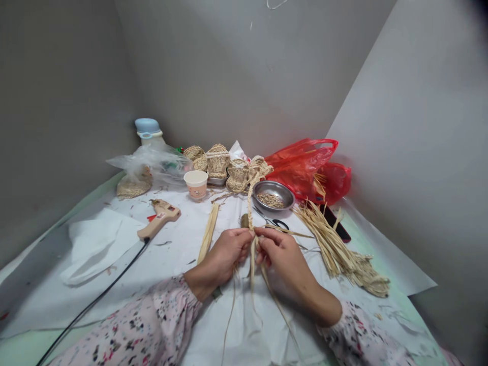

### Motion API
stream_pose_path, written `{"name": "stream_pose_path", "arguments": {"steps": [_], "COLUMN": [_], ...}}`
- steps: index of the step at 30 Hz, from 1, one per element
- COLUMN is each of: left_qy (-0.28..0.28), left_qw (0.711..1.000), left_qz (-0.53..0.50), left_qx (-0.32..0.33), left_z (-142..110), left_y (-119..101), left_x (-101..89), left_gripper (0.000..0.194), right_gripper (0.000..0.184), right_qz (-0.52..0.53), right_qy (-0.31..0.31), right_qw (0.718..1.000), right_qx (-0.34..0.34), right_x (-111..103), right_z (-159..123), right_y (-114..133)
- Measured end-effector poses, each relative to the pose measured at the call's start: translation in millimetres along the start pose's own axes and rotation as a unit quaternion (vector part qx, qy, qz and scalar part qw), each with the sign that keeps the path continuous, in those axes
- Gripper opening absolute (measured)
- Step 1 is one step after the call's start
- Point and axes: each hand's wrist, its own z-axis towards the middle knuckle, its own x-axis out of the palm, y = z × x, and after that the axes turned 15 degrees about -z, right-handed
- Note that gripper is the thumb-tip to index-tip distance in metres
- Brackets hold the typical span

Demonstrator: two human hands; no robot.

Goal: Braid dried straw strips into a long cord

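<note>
Pinching a narrow straw braid (pixel 250 203) at its lower end, the left hand (pixel 229 251) and the right hand (pixel 280 254) are both closed, with thumbs and fingers pressed on the straw from two sides. The braid stands just above the hands, on the white sheet (pixel 213 310), and its long axis runs away from the person, bending a little toward a group of small woven straw shoes (pixel 238 175) — they seem to be shoes, though the view is poor. Loose strands (pixel 263 290) point the other way, down toward the person's body. If one hand relaxes its pinch, the strands could slide and the braid could open. Scissors (pixel 270 219) lie just beyond the right hand, so a strand could catch there — and a pull on the cord (pixel 95 295) of the glue gun (pixel 160 217) could drag that tool across the sheet.
</note>
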Motion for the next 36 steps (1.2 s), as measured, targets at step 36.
{"name": "stream_pose_path", "arguments": {"steps": [36], "left_qy": [0.019], "left_qw": [0.979], "left_qz": [0.201], "left_qx": [0.036], "left_z": [-1.5], "left_y": [-0.1], "left_x": [4.1], "left_gripper": [0.026], "right_gripper": [0.018], "right_qz": [-0.246], "right_qy": [0.037], "right_qw": [0.951], "right_qx": [-0.184], "right_x": [-28.4], "right_z": [29.0], "right_y": [-20.8]}}
